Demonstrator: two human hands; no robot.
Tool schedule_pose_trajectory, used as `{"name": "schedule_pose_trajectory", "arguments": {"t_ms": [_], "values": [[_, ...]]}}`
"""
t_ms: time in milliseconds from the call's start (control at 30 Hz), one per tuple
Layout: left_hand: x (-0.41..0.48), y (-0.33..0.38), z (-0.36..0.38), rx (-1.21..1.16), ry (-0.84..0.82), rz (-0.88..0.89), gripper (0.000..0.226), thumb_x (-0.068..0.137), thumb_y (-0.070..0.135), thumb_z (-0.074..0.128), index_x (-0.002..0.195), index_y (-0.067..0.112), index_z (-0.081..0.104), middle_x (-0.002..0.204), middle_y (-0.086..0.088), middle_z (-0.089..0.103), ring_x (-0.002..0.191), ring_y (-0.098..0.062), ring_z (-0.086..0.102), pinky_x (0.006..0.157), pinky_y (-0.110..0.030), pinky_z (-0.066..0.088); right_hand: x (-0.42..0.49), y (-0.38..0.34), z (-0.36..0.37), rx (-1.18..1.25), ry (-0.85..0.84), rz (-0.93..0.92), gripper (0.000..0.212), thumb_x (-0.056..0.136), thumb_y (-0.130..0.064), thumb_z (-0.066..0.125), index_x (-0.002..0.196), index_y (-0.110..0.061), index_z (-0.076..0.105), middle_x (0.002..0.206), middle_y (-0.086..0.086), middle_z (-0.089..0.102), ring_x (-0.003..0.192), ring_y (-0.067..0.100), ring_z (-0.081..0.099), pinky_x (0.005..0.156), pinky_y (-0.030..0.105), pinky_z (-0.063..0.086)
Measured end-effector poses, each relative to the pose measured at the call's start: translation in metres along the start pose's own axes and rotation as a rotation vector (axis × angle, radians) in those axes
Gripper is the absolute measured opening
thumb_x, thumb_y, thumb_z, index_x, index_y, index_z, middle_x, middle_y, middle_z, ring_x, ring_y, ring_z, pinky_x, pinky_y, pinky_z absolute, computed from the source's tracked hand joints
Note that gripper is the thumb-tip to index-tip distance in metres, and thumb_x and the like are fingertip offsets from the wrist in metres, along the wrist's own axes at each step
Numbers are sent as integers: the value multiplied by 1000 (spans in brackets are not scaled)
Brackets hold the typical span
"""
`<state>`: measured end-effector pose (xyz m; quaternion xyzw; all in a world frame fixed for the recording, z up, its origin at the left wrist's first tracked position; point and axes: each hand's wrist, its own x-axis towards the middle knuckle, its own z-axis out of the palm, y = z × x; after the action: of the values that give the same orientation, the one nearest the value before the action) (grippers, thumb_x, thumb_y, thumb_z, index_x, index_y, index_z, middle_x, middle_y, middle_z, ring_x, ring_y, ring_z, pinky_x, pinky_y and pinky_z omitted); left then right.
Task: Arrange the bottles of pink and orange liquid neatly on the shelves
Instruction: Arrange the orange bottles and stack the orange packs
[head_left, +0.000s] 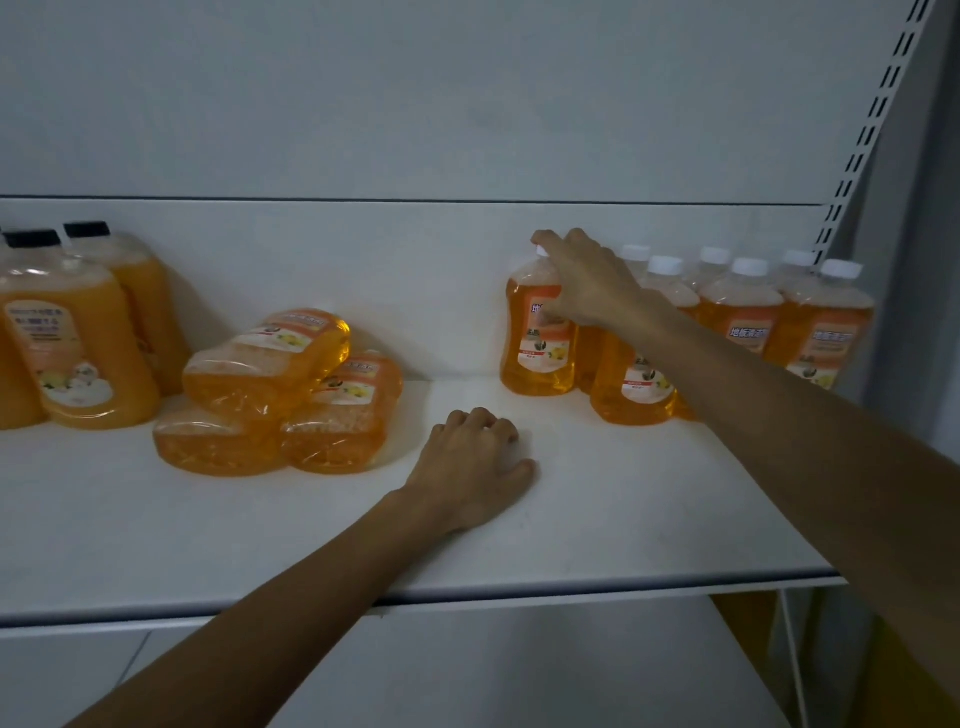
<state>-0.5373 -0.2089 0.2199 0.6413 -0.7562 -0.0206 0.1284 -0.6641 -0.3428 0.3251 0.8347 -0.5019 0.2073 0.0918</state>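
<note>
Presently, black-capped bottles (78, 338) stand far left, with three orange bottles (280, 395) lying piled beside them. Your left hand (467, 467) rests on the shelf (623, 519), fingers loosely curled, empty. Your right hand (587, 283) grips the neck of an upright orange bottle (537, 353) beside the white-capped rows (743, 312).

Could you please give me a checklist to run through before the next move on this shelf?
1. Right hand grips the top of the upright orange bottle with a white cap: ok.
2. That bottle stands level beside the row of white-capped orange bottles: ok.
3. Left hand free, resting on the white shelf, holding nothing: ok.
4. Three orange bottles lying in a pile set upright: not ok.
5. Bare shelf beside the held bottle for them: ok.
6. Caps tight: cannot tell.
</note>
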Motion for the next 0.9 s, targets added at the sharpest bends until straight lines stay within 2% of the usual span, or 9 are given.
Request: {"name": "schedule_pose_trajectory", "arguments": {"t_ms": [100,167,267,367,467,533,667,800,900], "values": [[-6,-7,-12,16,62,18,46,93,43,46,134,21,45,142,-2,41,128,-21,37,105,-33,31,-1,-5,-1,-110,-10,16,91,79,-34,73,149,-19,17,147,17,29,135,35,28,108,43,30],[-11,-19,-28,47,171,45,44,92,40,48,132,22,48,140,-2,43,128,-21,38,106,-34,31,-5,-16,-2,-47,95,-47,86,81,-33,70,149,-17,20,149,16,25,138,33,21,111,41,25],[-21,-44,-59,48,399,105,40,85,37,48,113,13,62,119,-10,60,112,-30,54,95,-38,41,-11,-51,-5,171,258,-248,64,89,-27,61,145,-14,33,142,11,38,132,24,33,103,35,34],[-32,-77,-88,108,549,-37,37,85,33,55,114,11,62,122,-12,59,116,-32,49,96,-41,37,-12,-96,5,404,143,-261,56,90,-32,60,139,-13,41,129,9,53,119,23,49,99,38,41],[-45,-112,-102,76,527,-343,55,89,47,52,132,13,48,138,-13,46,127,-31,40,100,-41,34,-11,-133,26,623,-121,-135,65,90,-46,55,141,-11,36,130,14,54,118,26,53,96,31,40],[-56,-127,-105,-190,438,-462,67,89,52,51,141,12,36,143,-13,42,126,-30,43,91,-37,41,-8,-152,37,661,-261,-73,75,90,-58,46,146,-11,27,140,16,45,127,28,45,97,32,37],[-65,-132,-105,-378,409,-449,73,85,52,57,142,13,34,138,-8,49,111,-21,51,71,-19,40,6,-177,56,726,-413,11,79,88,-70,33,145,-16,30,147,10,39,132,29,39,101,37,35],[-69,-126,-107,-396,342,-353,76,78,44,69,140,15,36,122,0,51,98,-7,43,59,-9,35,14,-183,68,874,-395,-25,55,85,-68,40,115,-25,61,116,-1,63,104,17,59,88,32,48],[-75,-122,-107,-423,373,-325,80,74,38,75,140,14,36,116,4,50,99,-6,44,58,-6,37,15,-177,72,927,-300,-17,44,86,-61,50,97,-20,63,98,-3,66,95,18,62,79,30,48]]}}
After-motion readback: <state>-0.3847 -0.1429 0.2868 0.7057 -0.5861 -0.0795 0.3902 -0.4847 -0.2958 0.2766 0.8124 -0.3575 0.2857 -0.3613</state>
